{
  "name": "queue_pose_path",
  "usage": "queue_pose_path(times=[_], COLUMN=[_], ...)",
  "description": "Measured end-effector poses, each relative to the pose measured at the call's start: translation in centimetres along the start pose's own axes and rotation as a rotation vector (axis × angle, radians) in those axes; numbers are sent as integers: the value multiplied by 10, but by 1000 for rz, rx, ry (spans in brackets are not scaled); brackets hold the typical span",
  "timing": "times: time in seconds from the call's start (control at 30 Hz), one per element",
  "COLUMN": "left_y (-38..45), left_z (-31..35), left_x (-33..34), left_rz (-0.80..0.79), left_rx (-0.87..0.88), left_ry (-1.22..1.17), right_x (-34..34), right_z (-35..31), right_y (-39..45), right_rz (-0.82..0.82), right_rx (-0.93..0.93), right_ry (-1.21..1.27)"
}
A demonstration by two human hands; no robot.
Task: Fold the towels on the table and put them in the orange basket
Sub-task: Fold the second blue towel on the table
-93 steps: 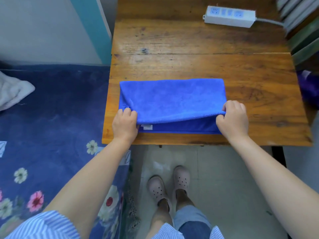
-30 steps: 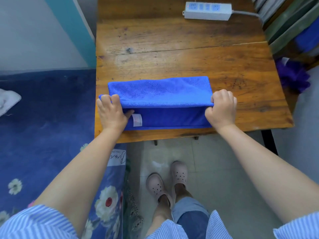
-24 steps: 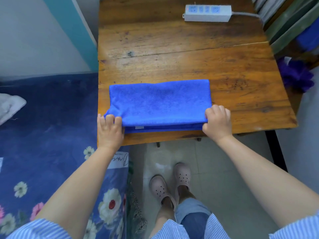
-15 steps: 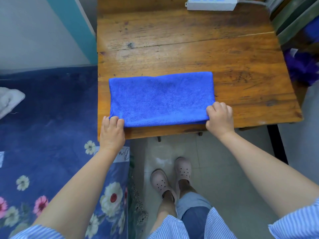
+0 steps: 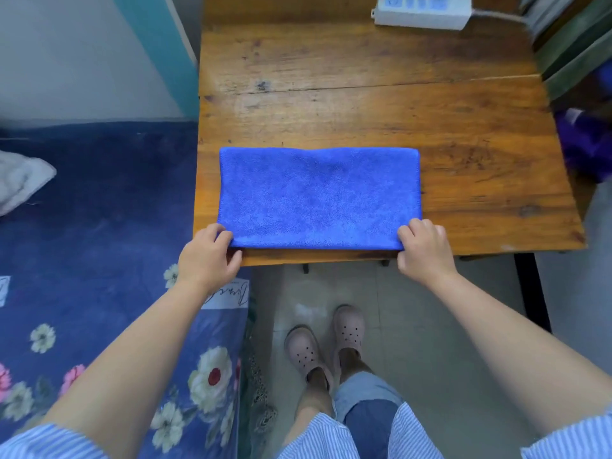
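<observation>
While my left hand [image 5: 208,256] pinches the near left corner of the blue towel [image 5: 319,197], its fleecy folded rectangle lies flat on the worn wooden surface [image 5: 364,104], long axis running left to right, close to the near edge. My right hand [image 5: 424,251] pinches the near right corner. A white power strip [image 5: 422,9] sits at the far edge.

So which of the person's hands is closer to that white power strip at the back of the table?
The right hand. It holds the blue towel's near right corner, almost straight below the power strip; the left hand holds the near left corner, farther across.
</observation>
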State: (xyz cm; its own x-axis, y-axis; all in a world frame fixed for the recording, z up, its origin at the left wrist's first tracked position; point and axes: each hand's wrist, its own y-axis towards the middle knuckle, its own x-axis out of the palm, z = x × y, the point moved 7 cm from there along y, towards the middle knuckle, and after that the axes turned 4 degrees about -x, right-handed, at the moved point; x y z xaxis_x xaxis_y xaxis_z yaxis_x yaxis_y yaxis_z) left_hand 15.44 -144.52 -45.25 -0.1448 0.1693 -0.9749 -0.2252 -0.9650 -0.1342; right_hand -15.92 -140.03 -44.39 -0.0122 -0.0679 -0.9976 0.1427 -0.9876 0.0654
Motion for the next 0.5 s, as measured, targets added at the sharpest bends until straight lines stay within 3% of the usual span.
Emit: queue_pose_path(times=[0.23,0.4,0.5], left_y=[27,67,95], left_z=[9,11,17], left_x=[-17,-28,-29], left_rz=[26,-24,-35], left_rx=[-130,-435,-346], left_ry=[-62,-174,-70], right_x=[-14,-30,-29], right_z=[7,17,24], right_y=[19,63,89], right_rz=[48,123,121], right_rx=[47,106,80], right_ry=[95,151,131])
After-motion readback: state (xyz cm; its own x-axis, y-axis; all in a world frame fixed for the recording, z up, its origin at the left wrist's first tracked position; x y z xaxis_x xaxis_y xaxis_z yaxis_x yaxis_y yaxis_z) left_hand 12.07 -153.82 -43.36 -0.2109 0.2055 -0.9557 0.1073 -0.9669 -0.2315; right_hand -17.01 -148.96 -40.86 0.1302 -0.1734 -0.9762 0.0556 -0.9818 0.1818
